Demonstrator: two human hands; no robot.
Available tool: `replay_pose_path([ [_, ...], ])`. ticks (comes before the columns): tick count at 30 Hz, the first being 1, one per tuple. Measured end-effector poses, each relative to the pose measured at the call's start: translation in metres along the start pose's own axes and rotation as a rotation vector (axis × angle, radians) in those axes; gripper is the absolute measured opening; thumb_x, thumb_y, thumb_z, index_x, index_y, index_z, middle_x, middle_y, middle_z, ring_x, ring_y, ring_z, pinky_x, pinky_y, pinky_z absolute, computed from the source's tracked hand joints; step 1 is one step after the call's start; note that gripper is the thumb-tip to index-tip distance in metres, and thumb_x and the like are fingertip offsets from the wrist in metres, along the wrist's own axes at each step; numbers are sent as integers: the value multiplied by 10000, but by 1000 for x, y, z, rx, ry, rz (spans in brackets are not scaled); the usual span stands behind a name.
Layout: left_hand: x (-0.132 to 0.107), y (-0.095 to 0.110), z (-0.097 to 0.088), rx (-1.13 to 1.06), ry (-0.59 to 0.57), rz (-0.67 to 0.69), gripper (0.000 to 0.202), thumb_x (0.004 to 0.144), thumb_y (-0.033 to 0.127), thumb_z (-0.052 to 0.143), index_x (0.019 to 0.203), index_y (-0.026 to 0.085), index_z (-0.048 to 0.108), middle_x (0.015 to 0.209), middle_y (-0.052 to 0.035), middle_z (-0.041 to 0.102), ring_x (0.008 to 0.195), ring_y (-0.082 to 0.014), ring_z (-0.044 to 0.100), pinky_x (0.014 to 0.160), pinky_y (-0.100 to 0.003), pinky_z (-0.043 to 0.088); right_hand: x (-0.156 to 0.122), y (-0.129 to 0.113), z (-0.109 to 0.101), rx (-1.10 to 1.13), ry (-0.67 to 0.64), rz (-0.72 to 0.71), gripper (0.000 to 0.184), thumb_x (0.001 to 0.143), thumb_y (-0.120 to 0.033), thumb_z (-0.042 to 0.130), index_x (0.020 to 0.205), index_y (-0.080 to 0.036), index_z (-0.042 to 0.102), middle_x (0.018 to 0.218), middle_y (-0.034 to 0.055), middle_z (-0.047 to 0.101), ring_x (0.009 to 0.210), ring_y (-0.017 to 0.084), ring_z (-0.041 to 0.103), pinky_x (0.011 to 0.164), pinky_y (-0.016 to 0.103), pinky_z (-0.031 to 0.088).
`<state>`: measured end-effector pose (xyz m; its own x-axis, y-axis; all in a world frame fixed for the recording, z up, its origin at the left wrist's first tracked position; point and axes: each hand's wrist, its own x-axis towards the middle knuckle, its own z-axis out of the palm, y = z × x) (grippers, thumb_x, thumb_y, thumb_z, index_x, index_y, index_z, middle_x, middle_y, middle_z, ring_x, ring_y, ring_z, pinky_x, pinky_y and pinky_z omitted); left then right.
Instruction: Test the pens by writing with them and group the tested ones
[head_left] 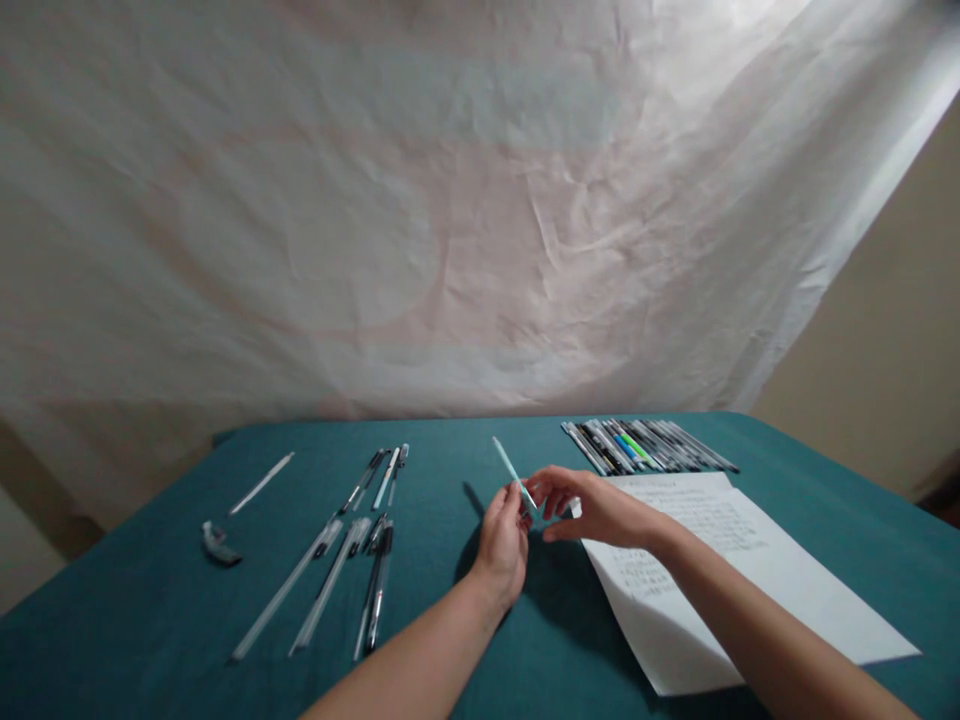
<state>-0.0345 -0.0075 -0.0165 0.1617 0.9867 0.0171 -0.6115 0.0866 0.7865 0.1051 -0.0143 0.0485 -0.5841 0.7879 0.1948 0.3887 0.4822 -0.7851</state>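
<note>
A slim pale-green pen (506, 460) is pinched in my left hand (504, 545), its far end tilted up and to the left. My right hand (589, 508) hovers close beside the pen's near tip, thumb and fingers apart. Whether its fingertips touch the pen is hard to see. Under the right forearm lie sheets of white paper (795, 570) covered partly with handwriting. Left of my hands, several pens (379, 590) and clear pen barrels with caps (281, 595) lie on the dark green cloth.
A tight row of many pens (645, 447), one bright green, lies at the back right, beyond the paper. At the far left are a thin white stick (262, 483) and a small crumpled dark-and-clear item (219, 545). A pale sheet (480, 220) hangs behind the table (150, 600).
</note>
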Motion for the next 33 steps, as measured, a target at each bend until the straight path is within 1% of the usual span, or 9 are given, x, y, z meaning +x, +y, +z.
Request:
replay_pose_path([
  [7, -1, 4, 3, -53, -55, -29, 307, 722, 424, 599, 836, 139, 589, 797, -60, 655, 797, -189, 611, 713, -298, 444, 2, 1, 5, -58, 48, -23, 526, 674, -188, 666, 1173, -220, 503, 890, 36, 659, 755, 159, 601, 685, 286, 493],
  [15, -1, 4, 3, -68, -76, -12, 253, 734, 376, 595, 828, 141, 600, 822, -52, 649, 811, -182, 599, 719, -286, 433, 6, -1, 11, -168, 85, -61, 365, 716, -189, 618, 1078, -224, 589, 858, 22, 670, 736, 164, 602, 663, 271, 479],
  [20, 0, 1, 0, -25, -59, -4, 240, 724, 358, 607, 821, 138, 595, 806, -45, 638, 780, -166, 585, 690, -261, 416, 4, 3, 5, -240, 39, -55, 598, 720, -241, 642, 1276, -219, 425, 856, 30, 660, 737, 156, 602, 660, 256, 467],
  [22, -1, -1, -1, 0, -59, -10, 244, 733, 361, 606, 816, 132, 597, 802, -44, 632, 759, -153, 574, 681, -249, 405, 1, 1, -3, -306, 24, -41, 581, 780, -259, 586, 1317, -228, 367, 837, 23, 652, 722, 141, 597, 656, 241, 456],
  [24, -2, -2, 0, 59, -76, -23, 243, 749, 360, 602, 823, 129, 599, 795, -37, 624, 738, -138, 556, 676, -238, 393, -1, -2, -12, -443, 74, -30, 498, 854, -225, 479, 1332, -251, 342, 877, 30, 637, 721, 127, 585, 662, 230, 436],
  [27, -7, 0, 3, 313, -166, -9, 250, 773, 366, 580, 839, 125, 600, 791, -32, 617, 764, -142, 542, 713, -244, 389, -2, -3, -19, -731, 152, -38, 459, 869, -153, 423, 1310, -272, 384, 941, 50, 595, 722, 123, 559, 644, 217, 399],
  [29, -11, 3, 8, 458, -268, 31, 247, 790, 359, 561, 885, 133, 590, 851, -38, 626, 854, -165, 540, 779, -260, 387, -2, -1, -20, -863, 153, -57, 408, 851, -134, 448, 1238, -256, 482, 880, 47, 582, 719, 129, 544, 624, 210, 379],
  [31, -15, 7, 13, 549, -381, 74, 254, 831, 362, 497, 930, 143, 579, 892, -42, 627, 880, -172, 543, 809, -277, 391, -3, 4, -23, -912, 182, -66, 341, 843, -124, 461, 1148, -236, 562, 821, 45, 579, 727, 136, 540, 629, 210, 373],
  [33, -20, 10, 16, 641, -469, 132, 277, 880, 348, 404, 1021, 166, 557, 991, -50, 615, 947, -178, 535, 857, -297, 382, -10, 9, -29, -870, 247, -59, 333, 844, -119, 456, 1138, -228, 569, 838, 51, 594, 743, 136, 548, 646, 210, 380],
])
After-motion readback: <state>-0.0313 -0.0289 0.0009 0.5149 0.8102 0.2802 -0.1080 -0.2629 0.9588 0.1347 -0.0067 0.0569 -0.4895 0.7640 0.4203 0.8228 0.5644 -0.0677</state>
